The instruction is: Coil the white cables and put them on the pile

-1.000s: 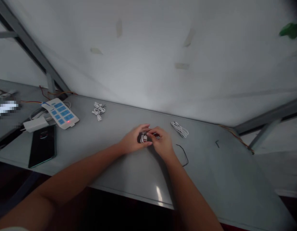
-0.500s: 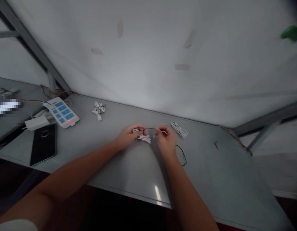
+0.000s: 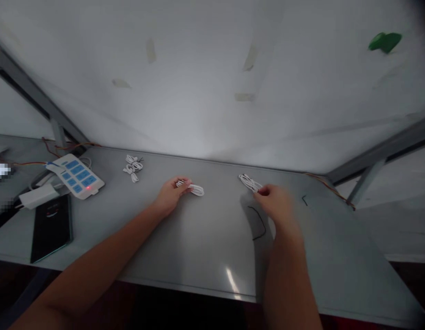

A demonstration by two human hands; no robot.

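my left hand [image 3: 171, 197] pinching a white cable coil [image 3: 197, 189] | my right hand [image 3: 272, 201] blurry at 2nd white cable coil [image 3: 249, 183], can't tell if gripping

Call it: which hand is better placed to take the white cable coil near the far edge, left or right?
Right, probably. The right hand is already at that white cable coil, its fingers at the coil's near end. The left hand is occupied with a second white cable coil, well away to the left.
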